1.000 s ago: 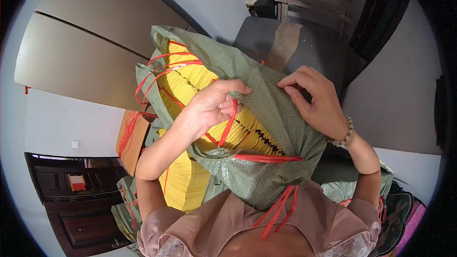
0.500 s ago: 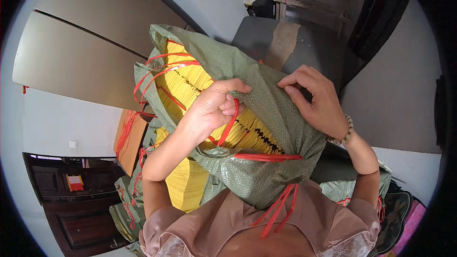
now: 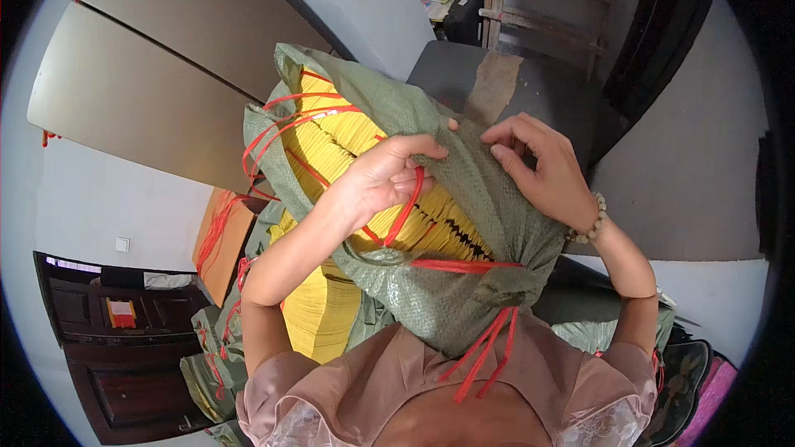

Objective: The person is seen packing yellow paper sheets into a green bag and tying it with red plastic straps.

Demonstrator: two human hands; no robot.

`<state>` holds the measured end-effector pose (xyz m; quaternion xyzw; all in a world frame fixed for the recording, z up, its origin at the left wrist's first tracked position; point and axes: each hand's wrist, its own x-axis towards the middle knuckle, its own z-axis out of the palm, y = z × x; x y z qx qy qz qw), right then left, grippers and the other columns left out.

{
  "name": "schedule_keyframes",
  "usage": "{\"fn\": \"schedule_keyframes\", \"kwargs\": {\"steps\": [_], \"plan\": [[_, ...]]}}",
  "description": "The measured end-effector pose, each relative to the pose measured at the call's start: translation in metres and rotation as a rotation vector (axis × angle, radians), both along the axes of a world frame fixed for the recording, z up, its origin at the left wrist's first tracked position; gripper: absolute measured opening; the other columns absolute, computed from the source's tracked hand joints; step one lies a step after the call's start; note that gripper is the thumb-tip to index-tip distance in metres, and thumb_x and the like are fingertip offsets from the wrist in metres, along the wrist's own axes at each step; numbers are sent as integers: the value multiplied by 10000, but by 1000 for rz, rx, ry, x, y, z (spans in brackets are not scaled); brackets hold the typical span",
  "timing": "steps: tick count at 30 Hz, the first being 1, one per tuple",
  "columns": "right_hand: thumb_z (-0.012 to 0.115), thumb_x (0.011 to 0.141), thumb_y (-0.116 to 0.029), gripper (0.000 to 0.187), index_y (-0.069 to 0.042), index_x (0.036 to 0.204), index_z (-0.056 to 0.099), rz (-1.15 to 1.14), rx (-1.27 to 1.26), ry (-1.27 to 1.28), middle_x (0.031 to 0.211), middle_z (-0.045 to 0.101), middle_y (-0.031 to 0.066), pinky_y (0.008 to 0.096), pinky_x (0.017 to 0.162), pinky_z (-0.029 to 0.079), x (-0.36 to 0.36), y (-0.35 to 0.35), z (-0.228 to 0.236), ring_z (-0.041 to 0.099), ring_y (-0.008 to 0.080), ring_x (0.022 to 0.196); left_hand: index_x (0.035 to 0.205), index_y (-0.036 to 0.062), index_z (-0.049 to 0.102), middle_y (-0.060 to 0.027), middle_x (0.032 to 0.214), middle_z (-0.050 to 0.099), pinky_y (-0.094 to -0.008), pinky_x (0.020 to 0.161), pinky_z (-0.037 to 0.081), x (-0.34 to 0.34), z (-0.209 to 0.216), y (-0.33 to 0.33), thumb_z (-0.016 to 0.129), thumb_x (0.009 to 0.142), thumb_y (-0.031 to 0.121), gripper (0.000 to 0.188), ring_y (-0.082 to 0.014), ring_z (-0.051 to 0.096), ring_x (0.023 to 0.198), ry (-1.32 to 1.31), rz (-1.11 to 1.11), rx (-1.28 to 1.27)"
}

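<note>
An opened green woven sack (image 3: 406, 290) lies in front of my chest, packed with tight rows of yellow folded paper sheets (image 3: 335, 136). My left hand (image 3: 393, 174) is closed on the sack's edge over the rows, and a fingertip shows past the fabric. A red plastic strap (image 3: 406, 219) loops around beneath that hand's fingers. On the sack's right side, my right hand (image 3: 542, 170) has thumb and fingers pinched at the green fabric; the exact grip is partly hidden. A red cord (image 3: 464, 266) crosses the near end, where gathered fabric has loose red tails hanging from it.
More yellow paper (image 3: 319, 319) and green sacks (image 3: 211, 356) lie at lower left. Red straps (image 3: 217, 236) hang over a wooden board. A dark surface (image 3: 546, 87) with a cardboard strip stands beyond the sack. A refrigerator (image 3: 149, 108) is at upper left, a wooden ladder (image 3: 538, 16) at the back.
My left hand has shifted slightly right along the sack edge, with a fingertip now showing past the fabric. The right hand stays at the sack's side. The whole view has shifted slightly.
</note>
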<state>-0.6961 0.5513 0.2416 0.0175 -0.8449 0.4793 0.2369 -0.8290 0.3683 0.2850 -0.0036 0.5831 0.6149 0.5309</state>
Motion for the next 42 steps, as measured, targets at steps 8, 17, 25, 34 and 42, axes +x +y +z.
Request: {"fn": "schedule_keyframes", "kwargs": {"steps": [8, 17, 25, 34, 42], "plan": [[817, 665, -396, 666, -3, 1081, 477, 52, 242, 96, 916, 586, 151, 386, 705, 498, -17, -25, 22, 612, 297, 813, 919, 149, 639, 43, 528, 444, -205, 346, 195, -12, -2, 2, 624, 846, 302, 170, -52, 243, 361, -12, 26, 47], [678, 703, -163, 477, 15, 1053, 408, -45, 160, -36, 845, 611, 181, 428, 712, 490, -29, -28, 16, 630, 382, 806, 887, 67, 544, -15, 597, 473, -210, 359, 249, -14, 2, 1, 573, 848, 329, 267, -96, 344, 407, -83, -27, 174], [672, 735, -130, 361, 41, 991, 485, -172, 278, -56, 731, 631, 194, 449, 674, 494, -38, -30, 15, 640, 404, 761, 1074, 5, 577, -23, 711, 541, -219, 425, 361, -3, 10, 0, 485, 886, 266, 334, -113, 433, 485, -34, 27, 260], [651, 805, -155, 154, -9, 853, 658, -211, 180, -89, 658, 622, 133, 371, 612, 481, -42, -24, 9, 643, 281, 649, 1122, -51, 533, -74, 873, 592, -247, 710, 500, -27, -26, -15, 408, 998, 105, 235, -114, 568, 731, -86, -242, 487], [624, 930, -159, 147, -12, 930, 631, 61, -230, -232, 795, 634, -41, 180, 646, 436, -55, -5, -9, 534, 3, 708, 1076, -30, 594, -11, 795, 592, -224, 715, 533, -26, -24, -28, 466, 1012, 184, 257, -90, 583, 703, 208, -64, 222]]}}
